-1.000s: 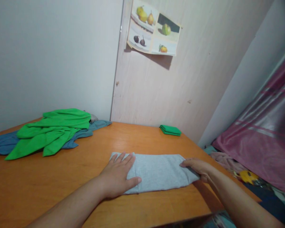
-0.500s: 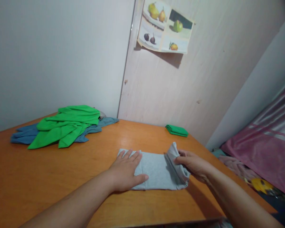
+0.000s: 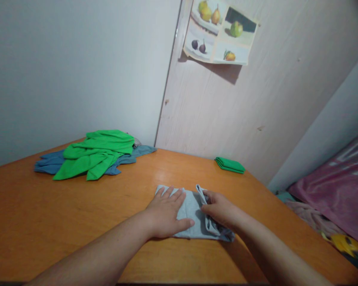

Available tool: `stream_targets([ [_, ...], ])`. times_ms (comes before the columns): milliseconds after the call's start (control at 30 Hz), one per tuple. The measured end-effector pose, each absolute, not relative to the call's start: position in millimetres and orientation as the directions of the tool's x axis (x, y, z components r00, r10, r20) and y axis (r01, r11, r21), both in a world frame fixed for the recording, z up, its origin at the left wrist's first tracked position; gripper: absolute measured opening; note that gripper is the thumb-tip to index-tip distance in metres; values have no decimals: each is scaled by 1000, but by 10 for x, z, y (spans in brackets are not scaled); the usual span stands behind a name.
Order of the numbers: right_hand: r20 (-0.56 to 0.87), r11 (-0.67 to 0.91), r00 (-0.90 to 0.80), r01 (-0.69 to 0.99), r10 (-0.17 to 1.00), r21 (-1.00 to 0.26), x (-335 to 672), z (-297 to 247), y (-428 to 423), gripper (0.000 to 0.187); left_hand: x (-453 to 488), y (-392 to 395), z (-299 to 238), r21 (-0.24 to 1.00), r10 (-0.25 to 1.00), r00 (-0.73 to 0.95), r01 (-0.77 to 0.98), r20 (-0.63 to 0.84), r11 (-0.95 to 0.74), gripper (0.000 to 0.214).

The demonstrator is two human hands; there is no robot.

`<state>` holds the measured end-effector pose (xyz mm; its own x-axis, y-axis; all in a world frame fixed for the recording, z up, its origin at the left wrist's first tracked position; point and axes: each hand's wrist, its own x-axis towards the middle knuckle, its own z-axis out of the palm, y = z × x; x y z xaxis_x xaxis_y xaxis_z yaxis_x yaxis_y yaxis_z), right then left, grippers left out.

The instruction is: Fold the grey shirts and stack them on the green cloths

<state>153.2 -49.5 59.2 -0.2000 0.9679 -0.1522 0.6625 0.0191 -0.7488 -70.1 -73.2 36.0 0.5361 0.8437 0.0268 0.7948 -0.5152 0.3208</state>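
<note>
At the near side of an orange-brown table [image 3: 83,210], my right hand [image 3: 219,210] grasps the raised right end of a grey cloth [image 3: 193,206], while my left hand [image 3: 168,214] presses on its left end, palm down, fingers spread and unclenched. The grey cloth lies on the table directly in front of me, flat between my hands, its right part folded up and tilted in my grasp. Toward the table's far right corner, a folded green cloth [image 3: 229,165] sits in a neat block, well apart from my hands. At the rear left, a bright green garment [image 3: 100,153] lies crumpled over blue fabric [image 3: 50,162]. Behind the table, a sheet of fruit pictures [image 3: 222,31] hangs on a pale panel [image 3: 214,115]. At far right, beyond the table's edge, shiny pink fabric [image 3: 325,194] drapes above a yellow object [image 3: 343,244], too unclear to identify.
</note>
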Motion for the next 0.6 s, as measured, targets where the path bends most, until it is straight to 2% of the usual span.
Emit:
stream_targets([
  [167,-62,115,-185,804,981,-584,1514,485,-436,33,-704,-717,322,324,841,540,789,41,-523,98],
  [367,-62,129,-187,849,980,-512,1488,436,-442,31,-699,-722,324,322,840,541,789,41,-523,99],
  [500,14,172,-196,823,981,-541,1475,433,-473,24,-692,-735,354,323,841,539,791,34,-520,98],
  [600,-25,128,-186,762,982,-635,1509,428,-480,27,-689,-736,353,326,842,539,790,36,-520,98],
])
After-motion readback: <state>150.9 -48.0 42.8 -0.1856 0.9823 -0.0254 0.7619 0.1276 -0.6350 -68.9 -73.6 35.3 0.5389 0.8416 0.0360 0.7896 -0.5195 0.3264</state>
